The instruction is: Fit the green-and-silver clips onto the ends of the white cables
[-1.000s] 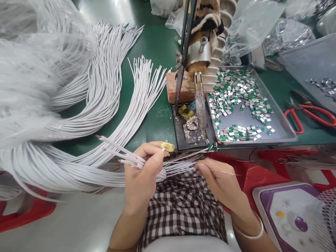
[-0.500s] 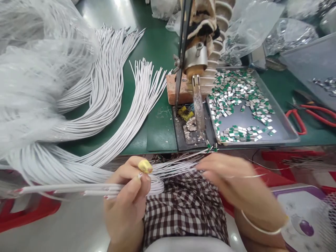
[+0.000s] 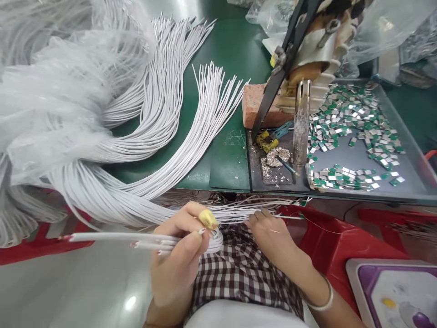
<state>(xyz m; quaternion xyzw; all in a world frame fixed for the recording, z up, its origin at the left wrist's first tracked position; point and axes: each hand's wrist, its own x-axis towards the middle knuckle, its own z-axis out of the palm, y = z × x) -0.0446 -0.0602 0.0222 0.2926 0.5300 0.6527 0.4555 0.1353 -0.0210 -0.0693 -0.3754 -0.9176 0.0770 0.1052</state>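
Observation:
My left hand is closed around several white cables, with the thumb and forefinger pinching one cable's stripped end. A yellow finger cot covers one fingertip. Over my lap, my right hand has its fingers curled down on a bundle of white wires. Small green boards sit at the right ends of some of these wires. A thin bright wire curves to the right of this hand; where it begins is unclear.
A soldering iron on a stand points down over a black tray, beside a brick. To its right, a grey tray holds many small boards. Large cable bundles and plastic film cover the left of the green table.
My right hand has moved left and down onto the wires in my lap. My left hand still pinches the cable. The view has shifted, so the table items appear further right.

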